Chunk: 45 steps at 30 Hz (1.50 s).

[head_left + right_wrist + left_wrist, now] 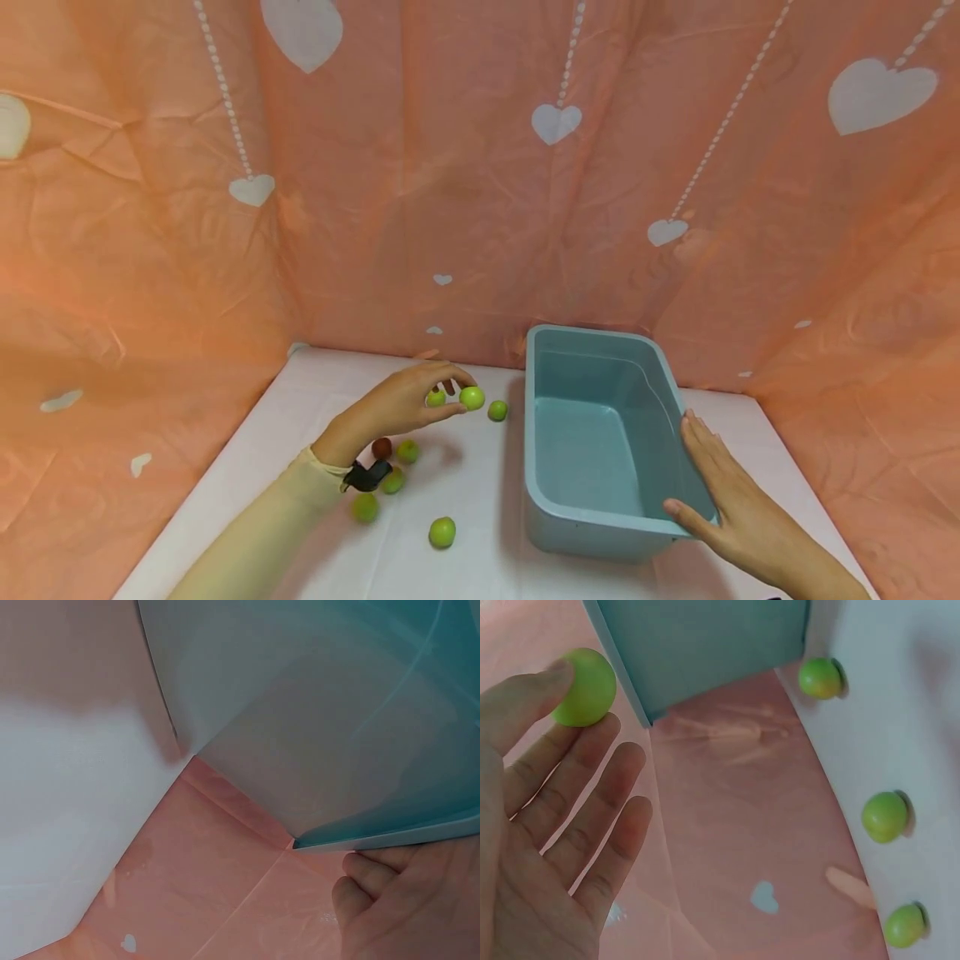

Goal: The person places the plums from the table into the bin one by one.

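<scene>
My left hand (408, 398) pinches a small round green fruit (472, 398) between thumb and fingertips, above the white cloth and left of the tub. In the left wrist view the same fruit (591, 690) sits between the thumb and forefinger side, with the other fingers spread loosely. My right hand (738, 508) holds the blue-grey plastic tub (530, 417) at its near right corner, thumb over the rim and fingers along the outer side. The right wrist view shows those fingers (371, 881) against the rim from outside. Nothing shows inside the tub.
Green fruits lie on the white cloth (480, 492): one (497, 410) near the tub, one (442, 532) at the front, and several by the left forearm. A dark red fruit (382, 448) lies among them. Orange heart-patterned sheeting (465, 208) encloses the back and sides.
</scene>
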### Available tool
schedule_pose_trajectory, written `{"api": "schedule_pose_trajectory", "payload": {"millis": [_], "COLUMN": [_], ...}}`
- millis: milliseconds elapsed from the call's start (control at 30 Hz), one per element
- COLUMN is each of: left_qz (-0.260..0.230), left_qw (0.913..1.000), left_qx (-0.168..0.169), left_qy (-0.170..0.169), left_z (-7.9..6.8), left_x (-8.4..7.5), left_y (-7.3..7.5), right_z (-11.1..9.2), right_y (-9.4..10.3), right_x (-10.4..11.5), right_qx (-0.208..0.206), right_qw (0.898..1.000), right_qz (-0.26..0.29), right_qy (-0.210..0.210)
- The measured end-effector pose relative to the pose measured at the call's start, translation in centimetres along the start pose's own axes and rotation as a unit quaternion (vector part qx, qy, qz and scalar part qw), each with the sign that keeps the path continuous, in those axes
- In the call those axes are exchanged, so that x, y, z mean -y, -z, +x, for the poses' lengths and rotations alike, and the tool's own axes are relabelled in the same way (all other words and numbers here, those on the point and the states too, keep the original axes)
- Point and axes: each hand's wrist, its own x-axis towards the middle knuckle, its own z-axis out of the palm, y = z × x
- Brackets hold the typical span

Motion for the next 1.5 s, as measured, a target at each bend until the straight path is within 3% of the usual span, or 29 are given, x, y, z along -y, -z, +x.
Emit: {"api": "schedule_pose_trajectory", "payload": {"millis": [200,367,767,1133,1500], "left_qz": [0.009,-0.015,-0.063,-0.069,-0.053], "left_qw": [0.9999,0.9998,0.9956,0.9912,0.9851], "left_qx": [0.006,0.016,0.06,0.086,0.144], "left_qy": [0.003,0.005,-0.033,-0.074,-0.077], "left_z": [1.5,3.2,7.7,10.4,12.8], "left_x": [-1.1,-2.0,-4.6,-5.0,-6.2], "left_y": [-0.2,-0.4,-1.3,-3.1,-4.2], "right_z": [0.0,0.0,-0.1,-0.2,-0.1], "right_y": [0.1,0.0,-0.1,0.0,-0.1], "right_x": [0.0,-0.1,0.0,0.1,0.1], "right_qx": [-0.001,-0.003,0.003,0.005,0.01], "right_qw": [1.0,1.0,1.0,1.0,1.0], "right_qz": [0.001,0.003,0.015,0.017,0.012], "right_qy": [0.003,0.004,-0.007,-0.01,-0.018]}}
